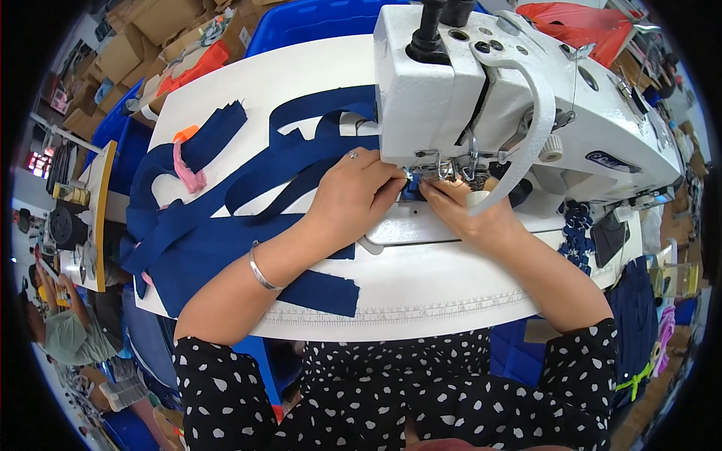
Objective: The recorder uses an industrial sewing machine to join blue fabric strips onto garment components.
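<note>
A white sewing machine [429, 98] stands at the right of the table. Beneath its needle and presser foot [451, 171] lies a small piece of navy fabric [411, 192]. My left hand [350, 189], with a ring on one finger, pinches this fabric from the left, just beside the needle. From the right, my right hand [468, 212] holds its other side with fingers closed, partly hidden behind the machine's parts. Long navy fabric strips [316, 154] loop away to the left past my left wrist. More navy fabric [218, 255] is heaped under my left forearm.
A pink strip with an orange end [188, 169] lies on the left fabric. A ruler scale [444, 308] runs along the table's front edge. Small navy pieces [577, 233] hang at right. Blue bins [316, 26] stand behind. A co-worker [79, 331] sits far left.
</note>
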{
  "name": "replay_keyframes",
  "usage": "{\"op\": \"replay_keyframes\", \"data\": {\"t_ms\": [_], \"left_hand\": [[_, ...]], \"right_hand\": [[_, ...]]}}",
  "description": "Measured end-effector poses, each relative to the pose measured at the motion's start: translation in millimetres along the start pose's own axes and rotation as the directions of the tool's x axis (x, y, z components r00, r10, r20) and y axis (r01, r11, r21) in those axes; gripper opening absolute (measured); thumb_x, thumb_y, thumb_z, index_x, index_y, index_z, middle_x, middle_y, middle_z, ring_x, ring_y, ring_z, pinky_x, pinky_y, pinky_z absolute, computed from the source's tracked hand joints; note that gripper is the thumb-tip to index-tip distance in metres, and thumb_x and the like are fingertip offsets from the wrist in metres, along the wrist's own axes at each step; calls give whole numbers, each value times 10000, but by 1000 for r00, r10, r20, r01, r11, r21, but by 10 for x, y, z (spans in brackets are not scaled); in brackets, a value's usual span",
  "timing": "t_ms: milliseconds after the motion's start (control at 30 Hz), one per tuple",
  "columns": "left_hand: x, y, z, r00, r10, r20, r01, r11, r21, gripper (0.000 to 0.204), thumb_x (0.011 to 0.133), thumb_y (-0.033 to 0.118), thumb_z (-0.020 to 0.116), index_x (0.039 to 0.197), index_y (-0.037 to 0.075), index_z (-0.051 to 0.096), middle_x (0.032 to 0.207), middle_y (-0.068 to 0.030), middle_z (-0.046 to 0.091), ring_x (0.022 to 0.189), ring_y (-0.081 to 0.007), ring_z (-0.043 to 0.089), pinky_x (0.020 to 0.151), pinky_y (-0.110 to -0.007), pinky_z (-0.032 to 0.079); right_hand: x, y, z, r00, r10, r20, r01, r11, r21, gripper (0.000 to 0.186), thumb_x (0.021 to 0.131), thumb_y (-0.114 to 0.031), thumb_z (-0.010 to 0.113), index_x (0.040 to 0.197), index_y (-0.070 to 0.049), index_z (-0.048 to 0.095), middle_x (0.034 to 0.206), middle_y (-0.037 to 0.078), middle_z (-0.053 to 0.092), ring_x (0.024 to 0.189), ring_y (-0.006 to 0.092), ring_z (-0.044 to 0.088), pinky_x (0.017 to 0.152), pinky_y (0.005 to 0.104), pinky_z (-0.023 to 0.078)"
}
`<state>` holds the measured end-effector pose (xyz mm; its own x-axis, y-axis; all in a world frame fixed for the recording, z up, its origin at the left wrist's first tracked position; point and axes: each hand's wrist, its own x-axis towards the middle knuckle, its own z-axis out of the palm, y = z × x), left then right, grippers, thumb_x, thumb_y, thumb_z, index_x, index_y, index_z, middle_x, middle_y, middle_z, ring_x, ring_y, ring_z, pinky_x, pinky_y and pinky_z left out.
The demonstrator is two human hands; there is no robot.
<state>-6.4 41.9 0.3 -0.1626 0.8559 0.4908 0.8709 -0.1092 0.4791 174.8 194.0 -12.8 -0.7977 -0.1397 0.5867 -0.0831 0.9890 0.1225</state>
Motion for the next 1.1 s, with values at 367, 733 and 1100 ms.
{"op": "replay_keyframes", "data": {"t_ms": [367, 733, 1100], "left_hand": [[-10, -21, 14, 999, -34, -5, 33, 995, -94, 78, 849, 81, 711, 897, 20, 709, 830, -106, 653, 783, -289, 595, 714, -381, 501], [-37, -67, 10, 973, 232, 18, -233, 972, 25, 102, 762, 88, 754, 860, 73, 729, 915, -32, 686, 882, -227, 647, 757, -342, 548], [-50, -43, 12, 968, 252, -2, -252, 967, 46, 114, 747, 78, 760, 855, 67, 725, 900, -37, 678, 860, -218, 646, 729, -331, 540]], "right_hand": [[119, -52, 20, 998, -28, -48, 27, 1000, -11, 131, 817, -88, 681, 947, -79, 699, 847, 75, 686, 712, 250, 681, 600, 387, 559], [-79, -33, 153, 926, 352, 135, -377, 873, 309, 178, 784, -91, 765, 954, -113, 715, 863, 81, 694, 728, 237, 680, 589, 346, 549], [36, -59, 26, 981, 194, -17, -188, 968, 163, 202, 781, -67, 817, 937, -141, 713, 851, 50, 745, 627, 163, 704, 450, 276, 485]]}}
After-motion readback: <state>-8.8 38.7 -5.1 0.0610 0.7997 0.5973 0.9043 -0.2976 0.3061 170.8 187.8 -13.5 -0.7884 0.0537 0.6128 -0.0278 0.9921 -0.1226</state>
